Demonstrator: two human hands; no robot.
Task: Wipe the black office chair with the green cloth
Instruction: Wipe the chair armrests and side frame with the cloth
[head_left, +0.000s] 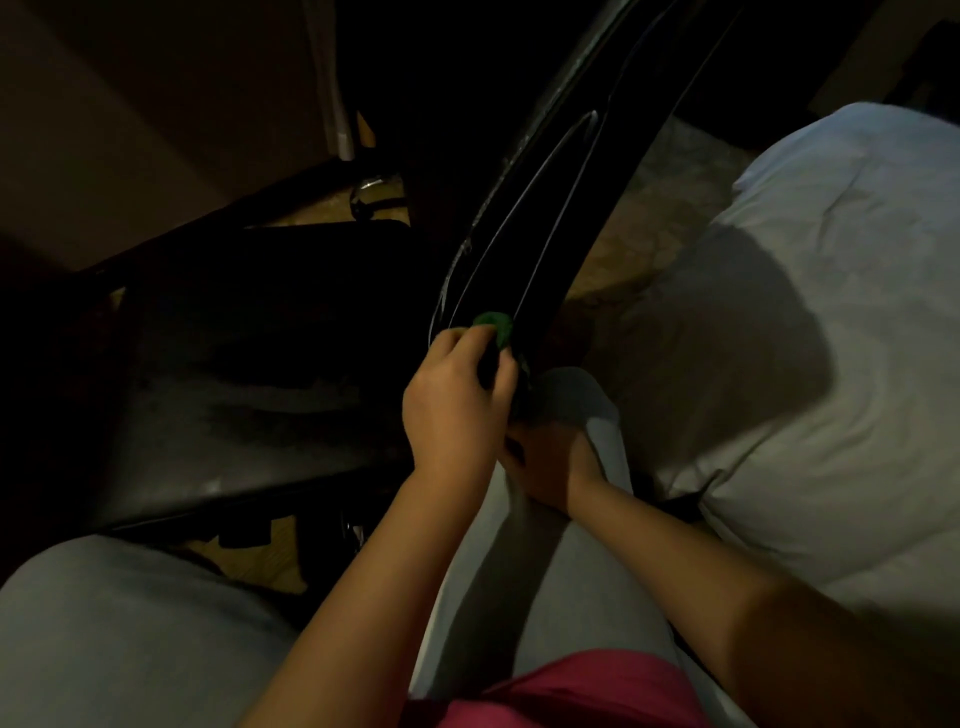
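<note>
In a dim room, a white bed (831, 322) fills the right of the frame. At centre, the left hand (452, 402) curls round the green cloth (494, 326), pressing it to the back edge of the black office chair (524, 228). The right hand (553, 460) lies shadowed just below; whether it grips anything cannot be told.

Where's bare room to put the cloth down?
Black seat left of the left hand holding the green cloth is bare; so is the white bedding at right. Crowded at the backrest base, by the right hand.
</note>
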